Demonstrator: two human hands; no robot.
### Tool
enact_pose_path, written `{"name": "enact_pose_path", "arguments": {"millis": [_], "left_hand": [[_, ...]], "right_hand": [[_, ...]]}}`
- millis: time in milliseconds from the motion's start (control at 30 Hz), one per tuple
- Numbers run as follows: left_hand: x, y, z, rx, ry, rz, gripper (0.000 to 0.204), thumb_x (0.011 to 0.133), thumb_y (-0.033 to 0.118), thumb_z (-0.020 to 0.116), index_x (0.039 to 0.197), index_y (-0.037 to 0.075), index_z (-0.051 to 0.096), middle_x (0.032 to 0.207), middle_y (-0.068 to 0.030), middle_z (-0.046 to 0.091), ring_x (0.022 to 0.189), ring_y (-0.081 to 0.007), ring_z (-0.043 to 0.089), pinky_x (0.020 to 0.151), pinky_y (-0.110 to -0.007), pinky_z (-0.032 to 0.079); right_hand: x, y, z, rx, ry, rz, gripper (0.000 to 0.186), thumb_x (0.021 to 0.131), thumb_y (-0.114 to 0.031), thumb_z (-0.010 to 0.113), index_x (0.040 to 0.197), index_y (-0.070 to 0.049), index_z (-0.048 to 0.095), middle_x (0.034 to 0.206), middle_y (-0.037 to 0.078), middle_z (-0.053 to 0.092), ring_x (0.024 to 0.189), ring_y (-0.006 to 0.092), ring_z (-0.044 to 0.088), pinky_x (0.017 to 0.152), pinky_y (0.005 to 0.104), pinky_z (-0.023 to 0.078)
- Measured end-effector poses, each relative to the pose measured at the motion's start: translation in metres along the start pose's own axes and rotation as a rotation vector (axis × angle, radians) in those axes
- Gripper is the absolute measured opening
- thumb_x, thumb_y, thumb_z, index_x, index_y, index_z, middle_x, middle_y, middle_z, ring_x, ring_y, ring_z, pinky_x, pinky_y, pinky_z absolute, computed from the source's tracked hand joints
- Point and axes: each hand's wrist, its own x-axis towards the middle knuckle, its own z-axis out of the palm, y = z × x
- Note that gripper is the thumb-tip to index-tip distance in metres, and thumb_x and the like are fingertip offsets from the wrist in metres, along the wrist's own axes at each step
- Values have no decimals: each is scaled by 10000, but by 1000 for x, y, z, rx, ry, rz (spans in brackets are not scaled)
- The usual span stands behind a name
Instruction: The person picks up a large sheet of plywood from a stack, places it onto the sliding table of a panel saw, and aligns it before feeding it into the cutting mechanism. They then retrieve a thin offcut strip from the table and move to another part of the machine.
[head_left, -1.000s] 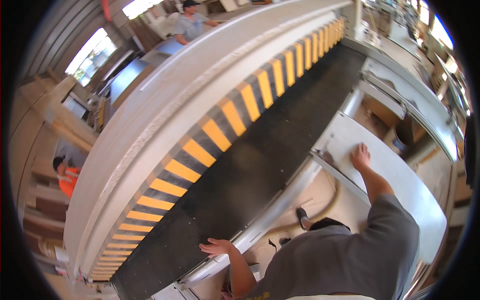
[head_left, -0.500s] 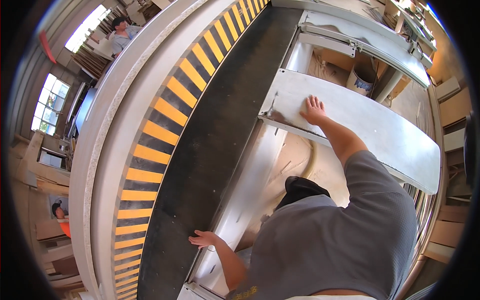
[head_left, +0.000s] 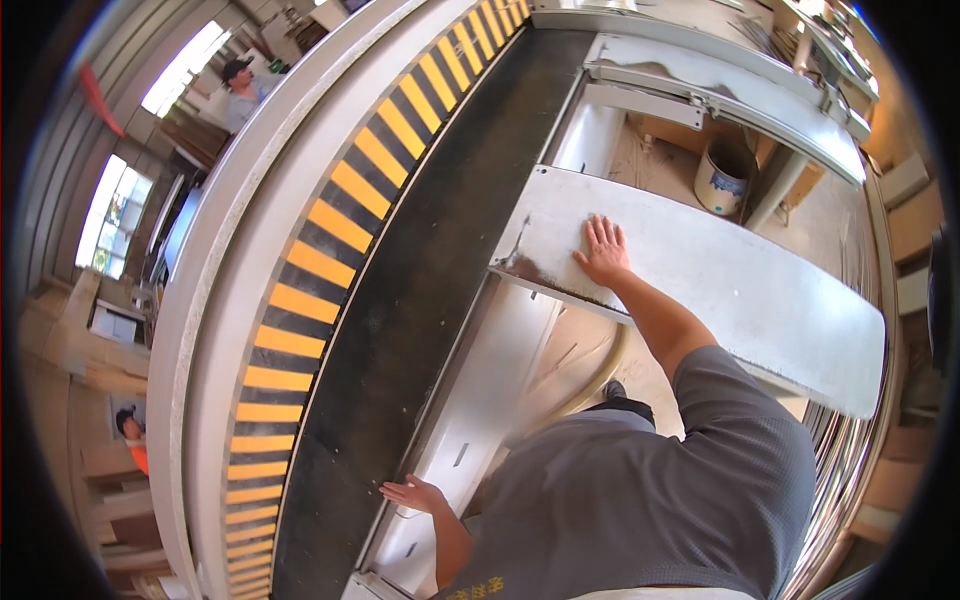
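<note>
My right hand (head_left: 603,252) lies flat, fingers a little spread, on a pale metal table panel (head_left: 720,280) with rounded far corners. Close by its palm, the panel's near corner is scuffed dark. At lower left, my left hand (head_left: 415,495) is held out with its fingers stretched, over the edge between a long black bed (head_left: 420,300) and a pale metal rail (head_left: 470,430). I cannot tell whether it touches that edge. Neither hand holds anything.
Yellow and black stripes (head_left: 335,235) run along a long pale beam (head_left: 225,290) beside the black bed. A white bucket (head_left: 722,180) stands on the floor past the panel. Another metal table (head_left: 680,70) lies beyond. Two people are at left, one in a cap (head_left: 240,85).
The view has shifted slightly, and my torso has turned a little. My right hand stays flat on the panel; my left hand stays by the rail, its fingers now closer together.
</note>
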Motion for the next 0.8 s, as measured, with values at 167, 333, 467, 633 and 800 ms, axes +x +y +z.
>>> {"name": "enact_pose_path", "arguments": {"millis": [167, 333, 467, 633, 800], "left_hand": [[-54, -2, 5, -375, -292, -199, 724, 1015, 281, 635, 1586, -55, 344, 1648, -293, 334, 1490, -446, 385, 1246, -462, 329], [-151, -110, 95, 69, -1439, 315, 456, 952, 235, 674, 1369, 57, 626, 1271, -139, 737, 1111, -335, 726, 941, -489, 581], [-238, -115, 86, -288, -1433, -748, 340, 962, 206, 665, 1289, 117, 686, 1113, -93, 748, 965, -253, 732, 809, -491, 597], [-234, -103, 100, -371, -1388, -306, 186, 933, 216, 703, 1058, 92, 763, 901, -82, 744, 776, -227, 709, 653, -450, 573], [-200, -72, 122, -487, -998, -83, 175, 903, 228, 751, 984, 78, 790, 870, -116, 744, 708, -231, 699, 622, -399, 559]], "right_hand": [[15, 6, -5, 65, 42, -7, 853, 1024, -533, 485, 1658, -15, 243, 1758, 179, 170, 1632, 353, 105, 1313, 532, 53], [27, 20, 25, -73, 162, -15, 768, 1076, -560, 393, 1647, -54, 304, 1732, 146, 273, 1602, 347, 228, 1281, 553, 184], [30, 27, 29, -181, 189, -33, 779, 1090, -594, 337, 1659, -64, 285, 1737, 118, 274, 1597, 339, 243, 1275, 550, 196], [34, 33, 27, -212, 142, 9, 809, 1086, -632, 316, 1677, -83, 247, 1751, 110, 244, 1610, 327, 216, 1272, 557, 186], [41, 30, 35, -234, 109, -1, 822, 1084, -646, 291, 1684, -89, 220, 1762, 106, 207, 1620, 311, 192, 1276, 554, 176]]}}
